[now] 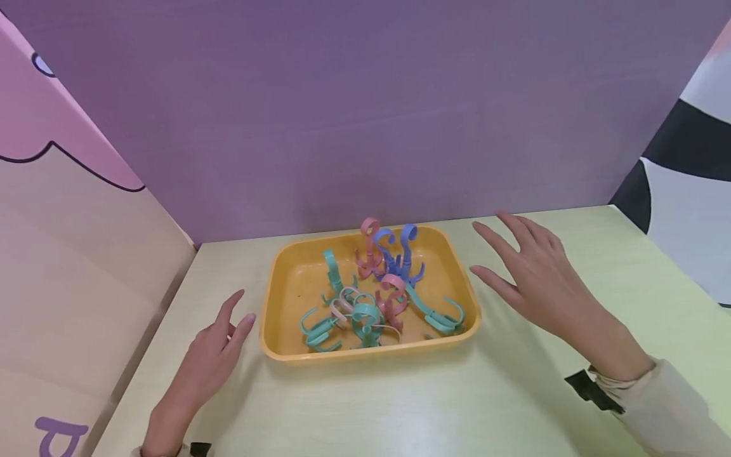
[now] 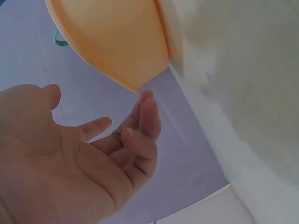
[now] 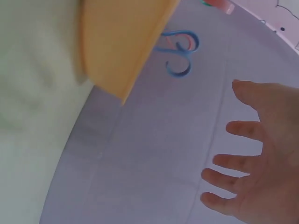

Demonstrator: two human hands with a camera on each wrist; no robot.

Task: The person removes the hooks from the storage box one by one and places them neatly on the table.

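Observation:
A yellow-orange plastic tray (image 1: 297,357) stands on the table, holding several curled plastic hooks with claw-like legs. Among them are teal hooks (image 1: 442,322), a blue hook (image 1: 407,254), pink-red hooks (image 1: 391,304) and a pale pink hook (image 1: 339,310). Just left of the tray hovers my left hand (image 1: 208,358), its index finger and thumb apart and the other fingers loosely bent, with nothing in it. Off the tray's right side is my right hand (image 1: 537,279), fingers spread and holding nothing. In the right wrist view, a blue curl (image 3: 182,53) shows above the tray wall (image 3: 121,46).
The pale wooden table (image 1: 400,406) meets a purple wall panel (image 1: 365,127) behind the tray. A cream and pink printed panel (image 1: 68,254) rises along the left. At the right is a black and white panel (image 1: 691,190). Dark straps (image 1: 594,390) sit at the sleeve cuffs.

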